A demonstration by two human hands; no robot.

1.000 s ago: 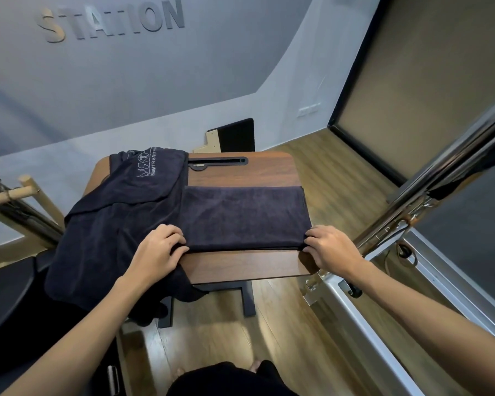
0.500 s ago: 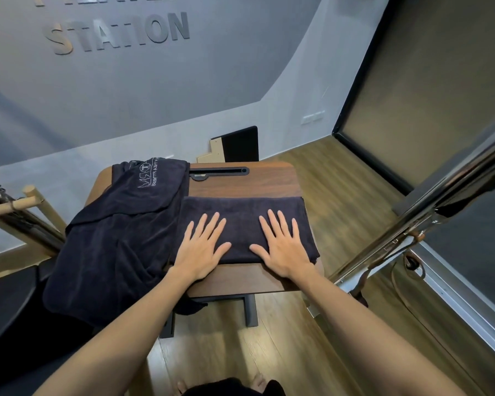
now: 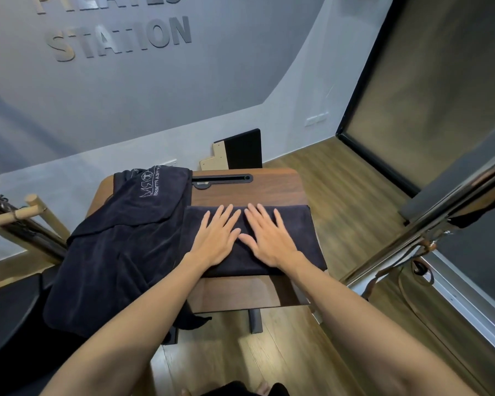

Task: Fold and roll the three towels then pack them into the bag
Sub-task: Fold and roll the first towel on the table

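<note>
Both my hands lie flat on the folded towel (image 3: 295, 238), the left hand (image 3: 216, 238) and the right hand (image 3: 269, 241) side by side with thumbs nearly touching, fingers (image 3: 226, 214) straight and spread, gripping nothing. I press down like this, I judge, to flatten the fold and push out air so the layers stay square before I roll it. The towel sits under my palms across the middle of the small wooden table (image 3: 249, 192), its long edges running left to right, which should let me roll it from one short end.

To the left of my left hand a heap of dark cloth (image 3: 112, 247) drapes over the table's edge and hangs toward the floor, with pale lettering on its top. I put it aside there, I think, to keep my working patch free. Whether it is one towel, two, or the bag itself I cannot tell: it is all the same dark colour and the folds run together. The lettering appears reversed and too small to read. I see no separate bag anywhere. Beyond my fingertips a black slot (image 3: 222, 178) is set into the table. The wall sign (image 3: 120, 38) is cut off at the top.
</note>
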